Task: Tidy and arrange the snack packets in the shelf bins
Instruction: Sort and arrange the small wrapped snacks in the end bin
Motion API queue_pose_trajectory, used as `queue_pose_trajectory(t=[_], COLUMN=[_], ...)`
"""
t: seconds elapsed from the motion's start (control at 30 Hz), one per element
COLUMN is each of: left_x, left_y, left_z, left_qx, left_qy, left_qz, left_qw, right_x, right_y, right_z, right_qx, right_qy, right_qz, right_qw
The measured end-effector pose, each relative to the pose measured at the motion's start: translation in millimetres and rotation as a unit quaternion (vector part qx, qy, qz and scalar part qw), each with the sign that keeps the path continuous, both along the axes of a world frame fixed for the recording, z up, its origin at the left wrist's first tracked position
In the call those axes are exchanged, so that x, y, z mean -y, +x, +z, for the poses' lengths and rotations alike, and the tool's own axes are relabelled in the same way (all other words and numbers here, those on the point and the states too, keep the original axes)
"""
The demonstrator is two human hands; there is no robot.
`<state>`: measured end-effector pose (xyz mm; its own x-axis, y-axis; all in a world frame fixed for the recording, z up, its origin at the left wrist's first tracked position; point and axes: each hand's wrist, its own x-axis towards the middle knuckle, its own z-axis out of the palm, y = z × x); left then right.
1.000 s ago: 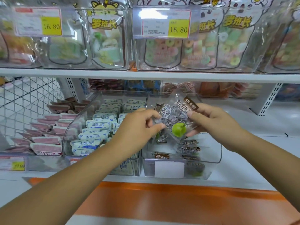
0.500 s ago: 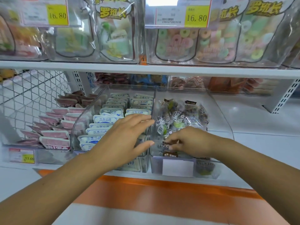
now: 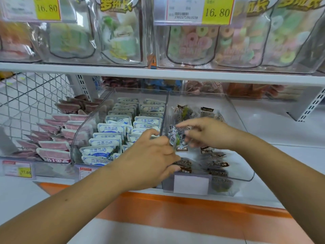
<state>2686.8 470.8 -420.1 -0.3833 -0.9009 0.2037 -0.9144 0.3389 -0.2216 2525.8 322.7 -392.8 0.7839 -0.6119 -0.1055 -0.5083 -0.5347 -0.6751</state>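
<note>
A clear bin [image 3: 235, 111] on the lower shelf holds clear snack packets with dark brown labels [image 3: 217, 163]. Both my hands are over this bin. One clear packet [image 3: 174, 140] with a barcode and a green sweet inside is lifted between them. My left hand [image 3: 149, 157] pinches its left edge, with the lower fingers curled against the front packets. On the packet's right side my right hand [image 3: 207, 132] holds it with curled fingers, index finger stretched out; the fingertips are blurred. More of the same packets stand at the bin's back [image 3: 184, 111].
The neighbouring clear bin [image 3: 84, 127] holds rows of white-and-blue packets [image 3: 112, 129]. Pink packets [image 3: 52, 152] lie further left by a wire mesh panel [image 3: 26, 103]. The upper shelf [image 3: 175, 74] carries bins of candy bags with price tags [image 3: 217, 12]. An orange strip [image 3: 175, 208] edges the shelf below.
My right hand has risen from the bin's front row with a packet. My left hand has moved right from the middle bin to that packet. The camera has come closer.
</note>
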Motion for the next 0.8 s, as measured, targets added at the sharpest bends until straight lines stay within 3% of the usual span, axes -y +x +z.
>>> queue_pose_trajectory(t=[0.13, 0.2, 0.33, 0.4, 0.5, 0.7, 0.8], left_x=[-1, -2, -6, -8, -11, 0, 3], left_y=[2, 4, 9, 9, -1, -18, -21], left_z=[-4, -5, -7, -4, 14, 27, 30], left_qx=[-0.021, -0.041, -0.111, -0.185, -0.317, -0.545, -0.591], left_qy=[0.0, -0.006, -0.036, -0.067, -0.079, -0.021, -0.005], left_qz=[-0.008, -0.019, -0.031, -0.004, 0.09, 0.114, 0.105], left_qw=[1.0, 0.999, 0.993, 0.98, 0.941, 0.83, 0.8], right_x=[-3, -4, -10, -17, -29, -49, -49], right_y=[25, 27, 9, -4, -23, -37, -45], right_z=[-30, -34, -10, 7, 26, 32, 27], right_qx=[-0.092, -0.086, 0.01, 0.123, 0.234, 0.274, 0.241], right_qy=[-0.108, -0.15, -0.166, -0.086, 0.028, 0.062, 0.056], right_qz=[0.054, 0.036, 0.013, -0.012, -0.06, -0.125, -0.11], right_qw=[0.988, 0.984, 0.986, 0.989, 0.97, 0.951, 0.963])
